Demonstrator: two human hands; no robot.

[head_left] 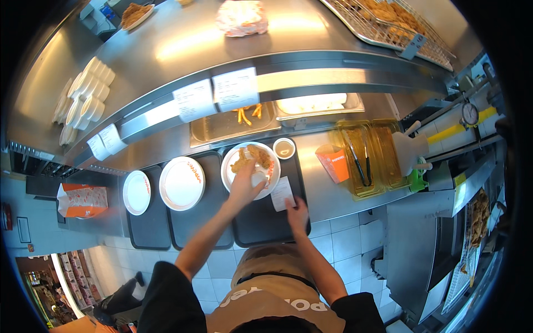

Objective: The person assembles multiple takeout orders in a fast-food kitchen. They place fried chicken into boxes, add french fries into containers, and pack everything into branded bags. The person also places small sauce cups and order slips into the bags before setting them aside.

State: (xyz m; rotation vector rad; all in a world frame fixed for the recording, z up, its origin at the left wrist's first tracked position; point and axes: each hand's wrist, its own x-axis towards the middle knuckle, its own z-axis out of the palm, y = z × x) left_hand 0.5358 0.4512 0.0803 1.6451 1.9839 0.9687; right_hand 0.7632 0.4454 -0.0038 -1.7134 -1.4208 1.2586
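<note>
My left hand (pixel 247 180) reaches over a white plate (pixel 226 176) that bears brown breaded fried chicken (pixel 259 157). Its fingers are closed at the food, and a small whitish round item (pixel 257 178) shows against the palm, too blurred to name. On the same black tray (pixel 252 227), a paper cup of pale brown sauce (pixel 285 148) stands beside the plate. My right hand (pixel 298 215) pinches the lower right edge of a white receipt slip (pixel 282 194) lying on the tray.
Two other trays hold white plates (pixel 182 183) (pixel 137 192) to the left. At right are an orange carton (pixel 333 164) and amber bins with black tongs (pixel 358 161). Pans with fries (pixel 248 115) lie behind, under a shelf with slips (pixel 236 89). Stacked white cups (pixel 88 91) stand far left.
</note>
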